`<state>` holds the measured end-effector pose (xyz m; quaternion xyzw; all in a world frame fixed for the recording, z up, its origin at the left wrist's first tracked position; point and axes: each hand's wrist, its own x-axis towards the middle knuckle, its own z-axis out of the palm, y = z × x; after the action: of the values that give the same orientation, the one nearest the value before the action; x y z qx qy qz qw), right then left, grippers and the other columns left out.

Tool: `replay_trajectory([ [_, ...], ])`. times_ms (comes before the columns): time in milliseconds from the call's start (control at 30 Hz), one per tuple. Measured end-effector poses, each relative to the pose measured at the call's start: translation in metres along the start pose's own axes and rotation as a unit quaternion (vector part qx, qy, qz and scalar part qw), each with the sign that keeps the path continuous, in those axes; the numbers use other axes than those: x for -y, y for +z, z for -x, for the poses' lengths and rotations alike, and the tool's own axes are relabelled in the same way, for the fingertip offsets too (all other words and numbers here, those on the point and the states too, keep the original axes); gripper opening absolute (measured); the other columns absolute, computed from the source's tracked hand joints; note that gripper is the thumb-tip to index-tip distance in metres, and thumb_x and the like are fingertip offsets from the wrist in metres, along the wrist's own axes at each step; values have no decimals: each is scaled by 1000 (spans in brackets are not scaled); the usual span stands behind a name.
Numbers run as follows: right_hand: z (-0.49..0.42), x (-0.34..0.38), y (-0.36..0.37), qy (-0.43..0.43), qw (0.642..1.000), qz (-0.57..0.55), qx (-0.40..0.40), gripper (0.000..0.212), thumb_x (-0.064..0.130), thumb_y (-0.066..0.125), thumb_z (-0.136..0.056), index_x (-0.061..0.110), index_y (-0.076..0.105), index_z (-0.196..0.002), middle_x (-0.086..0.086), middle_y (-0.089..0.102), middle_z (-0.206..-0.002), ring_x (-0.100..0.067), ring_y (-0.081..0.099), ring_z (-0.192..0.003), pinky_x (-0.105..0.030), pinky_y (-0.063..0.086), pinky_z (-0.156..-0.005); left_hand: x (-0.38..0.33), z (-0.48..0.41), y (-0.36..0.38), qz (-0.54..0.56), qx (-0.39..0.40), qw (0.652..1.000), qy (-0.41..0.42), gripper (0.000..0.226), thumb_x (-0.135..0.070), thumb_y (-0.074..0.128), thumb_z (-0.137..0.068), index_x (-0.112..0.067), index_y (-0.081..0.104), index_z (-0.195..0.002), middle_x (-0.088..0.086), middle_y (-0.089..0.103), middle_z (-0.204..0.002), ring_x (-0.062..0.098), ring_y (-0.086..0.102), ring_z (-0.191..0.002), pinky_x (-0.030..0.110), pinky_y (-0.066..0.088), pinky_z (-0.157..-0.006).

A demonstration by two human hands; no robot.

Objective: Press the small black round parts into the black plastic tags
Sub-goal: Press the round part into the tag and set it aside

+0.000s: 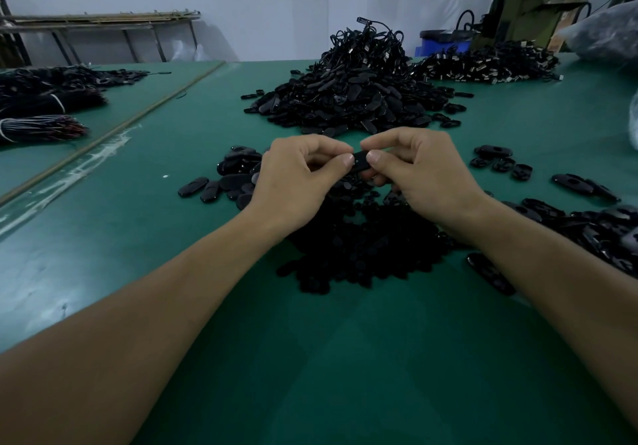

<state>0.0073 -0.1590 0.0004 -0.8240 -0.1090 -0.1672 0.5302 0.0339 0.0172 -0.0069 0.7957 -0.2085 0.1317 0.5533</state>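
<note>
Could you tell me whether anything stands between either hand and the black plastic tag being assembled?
Nothing visible does: the left hand and the right hand both pinch the black flat plastic tag between thumb and fingers, above the heap of small black round parts.

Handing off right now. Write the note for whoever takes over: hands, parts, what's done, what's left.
Left hand: pinches one end of a black tag, thumb on top.
Right hand: pinches the other end, thumb on top.
The tag is held above the pile of small round parts on the green table. The big heap of tags lies beyond the hands.
Done: cannot tell whether this tag's round part is seated; the thumbs hide it.
Left: many loose tags and round parts remain.
</note>
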Motion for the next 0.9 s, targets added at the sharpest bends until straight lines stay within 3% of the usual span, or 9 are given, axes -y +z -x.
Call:
replay_trajectory([
  [233, 0, 0, -2, 42, 998, -46, 0, 12, 11, 60, -98, 21, 66, -96, 3, 77, -80, -4, 67, -67, -15, 48, -57, -2, -1, -2, 150, 0, 987, -50, 18, -2, 73, -89, -16, 71, -100, 3, 78, -84, 17, 76, -79, 21, 58, -70],
  [333, 0, 1, -2, 47, 998, -46, 1, 10, 11, 60, -98, 19, 66, -98, 3, 77, -80, -4, 66, -67, -15, 47, -56, -2, -2, -2, 182, 2, 981, -62, 16, 1, 73, -88, -13, 71, -96, 5, 78, -81, 16, 76, -76, 21, 58, -69],
  [567, 2, 4, -1, 48, 998, -46, 0, 9, 12, 62, -97, 20, 65, -95, 5, 76, -77, -3, 66, -65, -14, 47, -55, -1, -2, -1, 187, -3, 980, -63, 15, 1, 68, -92, -13, 73, -92, 7, 77, -80, 16, 75, -74, 20, 57, -67],
  [733, 3, 5, 0, 49, 999, -15, -5, 7, 21, 76, -87, 20, 69, -88, 3, 73, -78, 0, 62, -64, -10, 44, -58, -2, -3, 0, 191, -28, 980, -51, 12, -5, 74, -89, -14, 72, -97, 3, 76, -75, 12, 70, -67, 21, 56, -68],
  [900, 2, 8, 3, 70, 989, -130, 4, 7, 10, 72, -89, 15, 68, -86, 1, 70, -71, -5, 61, -62, -17, 46, -56, -3, -2, 1, 188, -19, 981, -34, 22, -11, 83, -81, -15, 73, -100, 4, 78, -91, 12, 73, -80, 24, 58, -73],
])
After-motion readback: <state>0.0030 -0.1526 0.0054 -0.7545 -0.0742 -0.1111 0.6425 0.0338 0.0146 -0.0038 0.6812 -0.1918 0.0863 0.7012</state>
